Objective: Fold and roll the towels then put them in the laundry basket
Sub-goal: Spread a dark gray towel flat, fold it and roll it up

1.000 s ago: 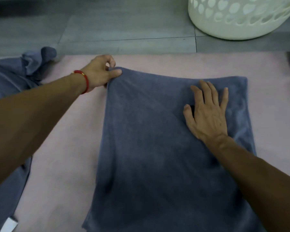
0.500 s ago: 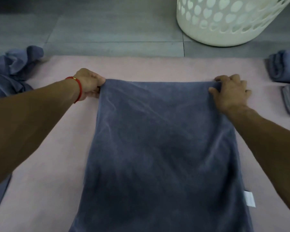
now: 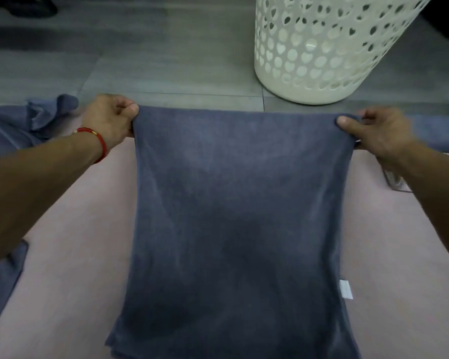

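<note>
A folded blue-grey towel (image 3: 233,216) stretches from the pink mat (image 3: 70,250) up toward me, its far edge lifted off the mat. My left hand (image 3: 109,120), with a red bracelet at the wrist, pinches the towel's far left corner. My right hand (image 3: 373,130) pinches the far right corner, thumb on top. A white label (image 3: 345,288) hangs from the towel's right edge. The white perforated laundry basket (image 3: 329,47) stands on the grey floor beyond the mat, at the upper right.
Crumpled blue-grey towels (image 3: 24,123) lie at the left edge of the mat. Another blue towel (image 3: 436,130) shows behind my right hand at the right edge. Grey floor tiles (image 3: 153,60) run past the mat's far edge.
My right hand went from pressing flat on the towel to pinching its far right corner. Both hands have lifted the far edge up and toward me.
</note>
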{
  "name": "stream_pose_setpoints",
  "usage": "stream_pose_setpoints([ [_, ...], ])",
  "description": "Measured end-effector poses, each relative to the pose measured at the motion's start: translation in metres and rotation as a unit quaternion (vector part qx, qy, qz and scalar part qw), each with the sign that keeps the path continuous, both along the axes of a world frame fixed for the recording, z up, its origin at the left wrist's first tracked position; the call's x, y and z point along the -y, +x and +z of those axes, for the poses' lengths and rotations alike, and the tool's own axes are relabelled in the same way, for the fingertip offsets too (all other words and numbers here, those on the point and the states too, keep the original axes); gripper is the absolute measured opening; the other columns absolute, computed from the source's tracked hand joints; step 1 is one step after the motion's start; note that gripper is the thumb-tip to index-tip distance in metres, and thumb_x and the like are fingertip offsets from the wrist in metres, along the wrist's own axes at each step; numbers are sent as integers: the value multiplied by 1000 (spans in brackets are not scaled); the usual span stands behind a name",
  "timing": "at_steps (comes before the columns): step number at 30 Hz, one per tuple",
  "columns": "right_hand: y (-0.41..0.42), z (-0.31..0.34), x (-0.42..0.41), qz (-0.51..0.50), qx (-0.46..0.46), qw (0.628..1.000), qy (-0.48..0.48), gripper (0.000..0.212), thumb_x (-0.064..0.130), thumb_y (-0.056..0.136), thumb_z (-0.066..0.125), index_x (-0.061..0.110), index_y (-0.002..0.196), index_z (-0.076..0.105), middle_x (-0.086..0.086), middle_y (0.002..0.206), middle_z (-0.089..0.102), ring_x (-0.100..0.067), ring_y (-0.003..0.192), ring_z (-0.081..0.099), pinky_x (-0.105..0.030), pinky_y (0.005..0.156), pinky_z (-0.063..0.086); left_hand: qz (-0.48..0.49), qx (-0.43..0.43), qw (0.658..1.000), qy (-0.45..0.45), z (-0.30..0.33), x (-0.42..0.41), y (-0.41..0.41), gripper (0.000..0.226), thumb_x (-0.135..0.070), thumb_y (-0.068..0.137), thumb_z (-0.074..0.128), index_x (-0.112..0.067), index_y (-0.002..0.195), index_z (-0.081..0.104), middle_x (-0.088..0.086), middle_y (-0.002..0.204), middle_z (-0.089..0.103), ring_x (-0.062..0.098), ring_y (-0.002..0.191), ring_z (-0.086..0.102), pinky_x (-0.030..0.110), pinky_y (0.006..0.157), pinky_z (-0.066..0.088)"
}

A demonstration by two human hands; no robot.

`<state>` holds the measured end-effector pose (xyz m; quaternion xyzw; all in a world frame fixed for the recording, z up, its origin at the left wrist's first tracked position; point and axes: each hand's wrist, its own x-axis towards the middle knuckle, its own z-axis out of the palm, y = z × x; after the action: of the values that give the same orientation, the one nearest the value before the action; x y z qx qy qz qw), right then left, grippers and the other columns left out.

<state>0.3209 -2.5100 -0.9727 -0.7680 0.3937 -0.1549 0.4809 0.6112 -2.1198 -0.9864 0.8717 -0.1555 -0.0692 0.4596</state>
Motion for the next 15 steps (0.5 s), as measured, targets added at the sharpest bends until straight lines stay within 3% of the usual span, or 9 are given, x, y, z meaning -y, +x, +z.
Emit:
stream_pose_setpoints([
  [2, -7, 15, -2, 5, -4, 999, -39, 19, 22, 89, 77, 13, 85, 61, -15, 86, 60, -15, 71, 61, -21, 54, 58, -1, 36, 998, 47, 13, -6, -3, 15, -17, 102, 54, -8, 97, 65, 13, 82, 66, 22, 64, 65, 22, 53, 58],
  [4, -12, 28, -3, 5, -33, 994, -101, 24, 27, 86, 81, 13, 81, 62, -8, 73, 58, 0, 52, 53, -12, 52, 49, -8, 50, 994, 97, 24, -8, -8, 15, -17, 102, 55, -7, 96, 65, 14, 75, 65, 19, 52, 63, 22, 47, 52],
  [6, -13, 38, -5, 6, -36, 994, -108, 26, 25, 86, 81, 15, 75, 60, -2, 61, 55, 2, 38, 45, -9, 43, 38, -8, 32, 994, 104, 31, -9, -10, 14, -14, 101, 56, -4, 95, 66, 15, 68, 66, 23, 50, 64, 29, 56, 54],
  [8, -15, 42, -10, 4, -30, 996, -78, 24, 15, 87, 79, 12, 77, 57, 1, 47, 55, -2, 33, 47, -14, 38, 39, 1, -14, 997, 70, 35, -10, -12, 12, -9, 98, 60, -9, 88, 65, 12, 62, 67, 26, 54, 69, 38, 68, 60],
  [10, -14, 40, -14, -18, 1, 1000, -8, 23, 2, 89, 74, 11, 83, 54, -4, 53, 59, -7, 34, 57, -18, 38, 48, 18, -56, 998, 37, 38, -8, -15, 17, -4, 96, 62, -13, 81, 64, 13, 71, 68, 21, 55, 71, 37, 71, 63],
  [12, -10, 31, -16, -50, 28, 997, 44, 23, -6, 90, 69, 10, 88, 53, -9, 72, 57, -12, 39, 63, -23, 49, 58, 38, -91, 995, 11, 35, -4, -15, 18, -1, 95, 64, -12, 80, 65, 13, 80, 67, 13, 50, 69, 28, 68, 62],
  [15, -2, 11, -15, -69, 0, 997, 40, 20, -4, 92, 67, 10, 88, 54, -9, 78, 59, -11, 42, 64, -23, 56, 60, 69, -129, 989, -5, 23, 4, -11, 18, -2, 93, 67, -13, 79, 65, 14, 90, 69, 15, 55, 71, 30, 69, 62],
])
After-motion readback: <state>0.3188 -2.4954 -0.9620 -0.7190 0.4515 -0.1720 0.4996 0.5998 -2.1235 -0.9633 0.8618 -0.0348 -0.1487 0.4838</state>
